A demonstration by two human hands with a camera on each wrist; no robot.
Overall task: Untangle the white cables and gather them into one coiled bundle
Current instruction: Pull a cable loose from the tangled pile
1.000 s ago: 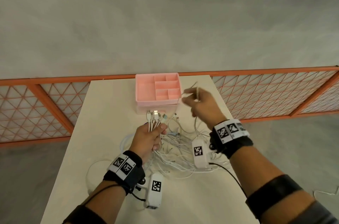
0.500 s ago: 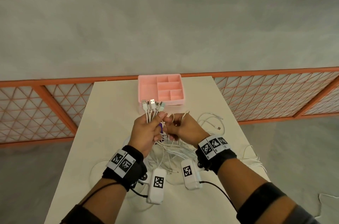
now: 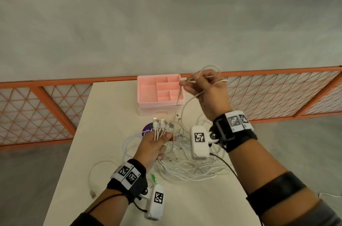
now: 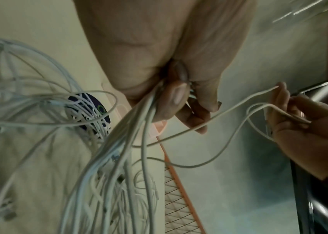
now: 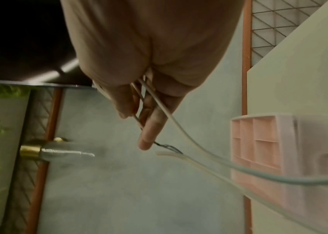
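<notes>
A tangle of white cables (image 3: 187, 166) lies on the beige table (image 3: 103, 114). My left hand (image 3: 157, 144) grips a bunch of cable ends, whose USB plugs (image 3: 160, 122) fan out above its fingers; in the left wrist view the gathered strands (image 4: 131, 134) run down from the curled fingers (image 4: 177, 98). My right hand (image 3: 201, 87) is raised beside the pink organiser and pinches a loop of one white cable (image 3: 211, 70), which trails down to the pile. The right wrist view shows that cable (image 5: 175, 125) passing between the fingers (image 5: 149, 139).
A pink compartment organiser (image 3: 160, 94) stands at the table's far end. A purple round disc (image 3: 148, 128) lies under the cables. One loose cable (image 3: 96, 175) curls near the left table edge. An orange lattice fence (image 3: 277, 92) runs behind the table.
My right hand has left the left hand and risen up and to the right, drawing one cable out of the tangle. The left hand still grips the plug ends, now lower.
</notes>
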